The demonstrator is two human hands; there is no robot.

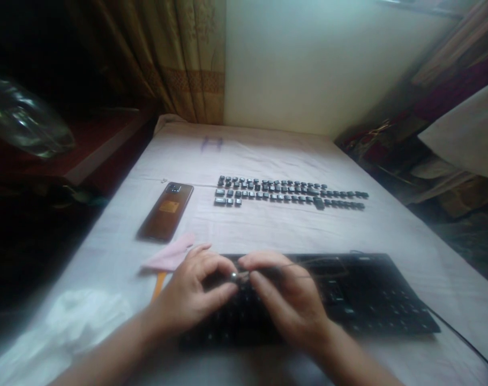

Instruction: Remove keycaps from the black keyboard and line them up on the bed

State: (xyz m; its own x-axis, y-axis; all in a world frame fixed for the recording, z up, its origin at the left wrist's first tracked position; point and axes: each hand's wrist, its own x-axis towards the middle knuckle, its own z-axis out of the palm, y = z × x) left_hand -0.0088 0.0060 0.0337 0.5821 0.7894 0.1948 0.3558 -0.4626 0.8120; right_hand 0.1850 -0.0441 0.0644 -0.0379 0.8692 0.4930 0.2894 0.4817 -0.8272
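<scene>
Keycaps (220, 201) are laid in rows beyond the keyboard (372, 276); how many are left on it is unclear. Over it, a small piece (233, 276) is pinched by the left hand (199, 287), a thin item (244, 275) by the right hand (298, 297).

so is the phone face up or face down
Face down: the phone's back shows, with its cameras at the far end.

Near the keyboard (372, 300), some things are unclear. Its near left part is blurred and partly hidden under both hands (244, 292). Beyond it, the marks on the loose keycaps (292, 197) are too small to read.
</scene>
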